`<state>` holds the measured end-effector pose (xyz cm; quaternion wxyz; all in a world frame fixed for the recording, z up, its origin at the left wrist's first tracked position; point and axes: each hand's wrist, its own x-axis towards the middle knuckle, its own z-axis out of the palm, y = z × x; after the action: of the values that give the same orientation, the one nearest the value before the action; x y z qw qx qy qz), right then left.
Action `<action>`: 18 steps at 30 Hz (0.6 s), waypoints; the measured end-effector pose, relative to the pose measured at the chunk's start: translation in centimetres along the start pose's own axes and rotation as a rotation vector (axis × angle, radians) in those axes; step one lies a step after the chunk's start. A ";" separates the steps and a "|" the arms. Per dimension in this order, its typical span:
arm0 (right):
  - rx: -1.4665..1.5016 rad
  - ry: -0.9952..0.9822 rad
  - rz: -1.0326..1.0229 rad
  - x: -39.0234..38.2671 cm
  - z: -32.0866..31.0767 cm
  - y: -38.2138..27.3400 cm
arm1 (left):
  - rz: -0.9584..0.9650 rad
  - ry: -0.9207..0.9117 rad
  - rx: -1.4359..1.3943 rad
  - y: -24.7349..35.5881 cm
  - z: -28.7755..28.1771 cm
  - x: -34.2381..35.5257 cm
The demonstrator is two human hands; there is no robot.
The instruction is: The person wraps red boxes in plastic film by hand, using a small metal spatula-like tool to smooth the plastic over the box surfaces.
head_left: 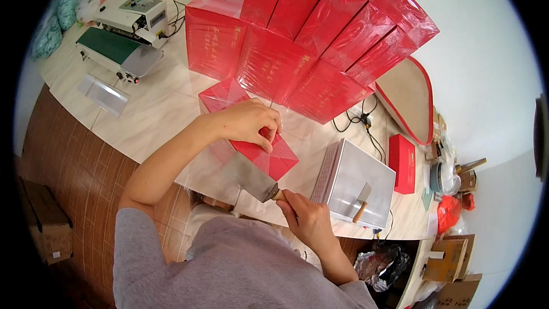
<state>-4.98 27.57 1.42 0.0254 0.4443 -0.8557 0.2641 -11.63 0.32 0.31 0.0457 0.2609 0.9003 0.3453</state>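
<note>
A red box (284, 162) lies on the table in front of me, loosely wrapped in clear plastic film (295, 128). Over its top bends my left hand (251, 123), fingers curled and closed on the film against the box; the fingertips are partly hidden. My right hand (307, 217) grips the wooden handle of a wide metal scraper (250, 176). The scraper's flat blade points left and overlaps the near side of the box in view; whether it touches cannot be told.
Film-wrapped red boxes (274, 60) stand stacked behind. To the right are a flat-topped metal machine (366, 166) bearing a small wooden-handled blade (362, 201), another red box (402, 163) and black cables (363, 119). A sealing machine with a green belt (106, 44) stands far left.
</note>
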 end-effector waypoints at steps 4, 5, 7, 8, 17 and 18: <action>0.011 0.037 0.041 0.3 0.2 0.8 | 0.095 0.066 -0.035 -1.0 0.4 0.2; 0.016 0.051 0.055 0.3 0.2 0.9 | 0.136 0.097 -0.039 -1.2 0.5 0.2; -0.002 0.044 0.083 0.3 0.0 0.9 | -0.018 0.102 -0.129 -0.8 0.5 0.3; -0.011 0.040 0.097 0.2 -0.1 0.9 | -0.095 0.103 -0.174 -0.7 0.5 0.3; -0.040 0.104 0.213 -1.2 -0.2 0.7 | -0.045 0.217 0.088 -1.0 1.0 0.2; -0.042 0.107 0.216 -1.5 -0.3 0.6 | -0.037 0.227 0.124 -1.2 1.2 0.2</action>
<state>-4.64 29.11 1.01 0.0515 0.3341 -0.9014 0.2707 -11.98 0.38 -1.39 -0.0661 0.2059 0.9240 0.3152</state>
